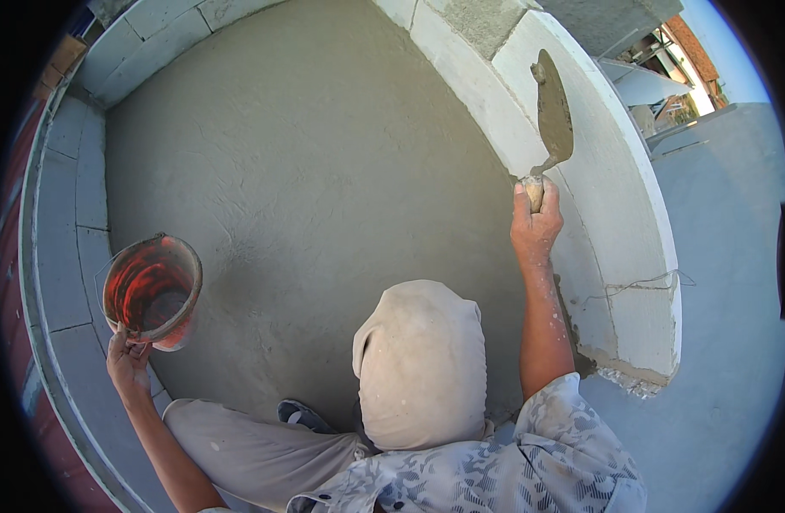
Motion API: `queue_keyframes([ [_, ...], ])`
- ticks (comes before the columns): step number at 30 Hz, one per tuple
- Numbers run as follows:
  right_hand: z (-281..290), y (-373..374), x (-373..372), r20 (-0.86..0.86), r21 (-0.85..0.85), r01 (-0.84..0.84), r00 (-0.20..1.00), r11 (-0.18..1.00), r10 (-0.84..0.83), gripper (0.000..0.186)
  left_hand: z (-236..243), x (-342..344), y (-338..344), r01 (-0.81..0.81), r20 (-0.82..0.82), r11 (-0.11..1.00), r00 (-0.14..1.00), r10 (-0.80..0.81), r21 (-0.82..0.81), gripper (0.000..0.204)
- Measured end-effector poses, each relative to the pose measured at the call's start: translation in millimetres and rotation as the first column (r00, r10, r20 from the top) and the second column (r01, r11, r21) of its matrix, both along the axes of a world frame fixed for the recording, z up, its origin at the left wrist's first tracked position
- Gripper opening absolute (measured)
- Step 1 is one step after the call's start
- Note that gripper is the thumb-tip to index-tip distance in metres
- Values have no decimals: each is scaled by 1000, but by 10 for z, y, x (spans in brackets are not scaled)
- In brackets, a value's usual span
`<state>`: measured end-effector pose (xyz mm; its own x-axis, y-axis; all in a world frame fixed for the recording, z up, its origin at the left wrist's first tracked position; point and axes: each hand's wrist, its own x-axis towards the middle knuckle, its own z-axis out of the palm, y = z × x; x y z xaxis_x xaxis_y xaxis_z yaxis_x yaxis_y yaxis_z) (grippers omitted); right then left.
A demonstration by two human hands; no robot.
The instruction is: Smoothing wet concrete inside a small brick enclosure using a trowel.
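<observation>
My left hand (129, 365) grips the rim of a red bucket (184, 332), smeared with grey cement, at its near edge. The bucket is tilted so that its mouth faces up toward me; a thin wire handle hangs at its left side. My right hand (536, 224) is closed around the wooden handle of a trowel (555, 120). Its pointed blade is coated in wet mortar and points away from me, over the pale block wall (610, 197) on the right. Between my hands spreads a smooth grey cement floor (324, 162).
Low block walls (63, 205) curve along the left and far sides. A bent wire (644, 285) sticks out of the right wall near its broken end (627, 382). Beyond that wall lies a grey surface (717, 256). My bent leg (255, 445) and a dark shoe (305, 416) rest at the near left.
</observation>
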<state>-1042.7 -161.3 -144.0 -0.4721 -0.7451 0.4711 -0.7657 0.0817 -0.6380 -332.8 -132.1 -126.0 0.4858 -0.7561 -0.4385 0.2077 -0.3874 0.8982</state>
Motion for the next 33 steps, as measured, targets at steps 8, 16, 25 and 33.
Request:
queue_keyframes([
  [8,-906,-434,-206,-248,114,93,967,989,-62,37,1,-23,2,-58,10,998,998,58,-12,19],
  [16,-1090,-537,-263,-81,617,87,996,782,-47,36,38,29,54,-62,28,998,998,63,-2,19],
  [25,-1382,-660,-493,-20,752,77,995,655,-94,38,9,-12,-18,-69,36,997,997,69,20,19],
  [33,-1259,-542,-606,-94,805,169,983,569,-160,35,18,79,48,-67,47,997,997,65,48,31],
])
